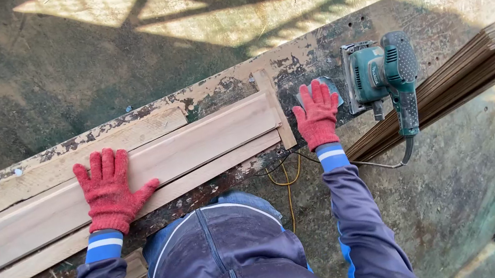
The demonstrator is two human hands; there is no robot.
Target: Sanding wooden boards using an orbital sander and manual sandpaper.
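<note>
1. Currently, the left hand (109,191) in a red knit glove is pressing flat, fingers spread, on the long pale wooden plank (133,170), grasping nothing.
2. The plank is lying on the worn paint-flaked workbench (439,9), long axis running lower left to upper right, its right end butting against a short wooden stop block (275,115).
3. The right hand (318,114), gloved alike, is resting open on a grey sanding pad (329,88), just beside the green electric sander (387,80).
4. A stack of thin wooden slats (470,80) is crowding the right edge; bare bench is showing beyond the sander.

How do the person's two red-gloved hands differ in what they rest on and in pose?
The left hand lies flat on the long pale wooden plank, fingers spread and pointing away. The right hand presses a small grey sanding pad on the worn workbench, beside the green electric sander. Both wear red knit gloves and grip nothing tightly.
</note>
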